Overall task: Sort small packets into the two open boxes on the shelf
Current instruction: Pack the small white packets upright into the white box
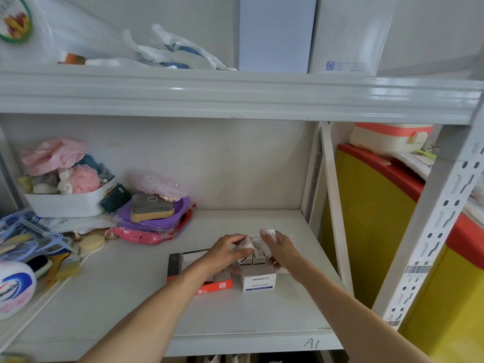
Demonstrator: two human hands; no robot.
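Two open boxes stand side by side on the white shelf [125,292]. The white box [259,282] reads "PAPER CLIPS" and holds several small white packets [255,255] upright. Left of it lies an orange and black box [183,263], partly hidden under my left forearm. My left hand [226,251] grips one small white packet [245,244] above the white box. My right hand [281,248] pinches another small white packet [271,234] just behind that box.
A purple dish with a sponge-like block [153,208], a pink packet [141,235], a white basket of cloths [69,200], brushes and a bottle [15,286] crowd the shelf's left side. The shelf upright [429,224] and a yellow and red bin [372,218] stand at the right.
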